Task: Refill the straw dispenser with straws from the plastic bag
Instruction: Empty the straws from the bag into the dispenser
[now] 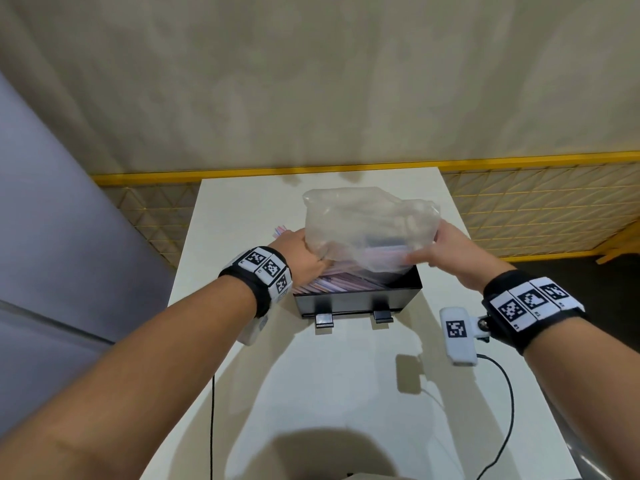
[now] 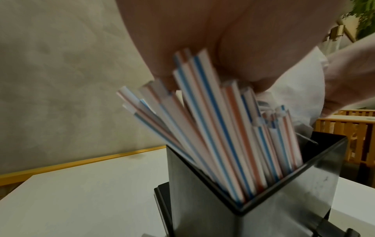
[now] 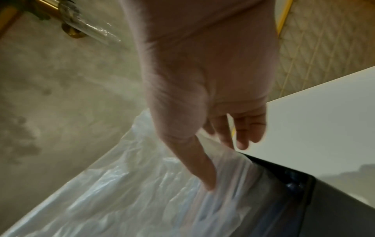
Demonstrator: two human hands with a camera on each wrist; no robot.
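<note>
A white table (image 1: 363,375) ran from the bottom of the head view up to mid-frame, ending at a yellow rail (image 1: 242,174) with gold lattice panels (image 1: 536,209) to either side. Above that a mottled beige wall (image 1: 311,81) filled the upper half, and a grey panel (image 1: 52,202) closed the left edge. Near the table's far end, at frame centre, stood the black straw dispenser (image 1: 349,299), already packed with striped straws (image 2: 219,128) leaning out of its open top. The clear plastic bag (image 1: 367,230) hung directly over the dispenser, its lower end dipping inside. The left hand (image 1: 298,258) gripped the bag's left side, and the right hand (image 1: 450,251) pinched its right edge, thumb pressed on the film. The hands were apart, the bag between them. A black cable (image 1: 509,410) trailed across the lower right.
</note>
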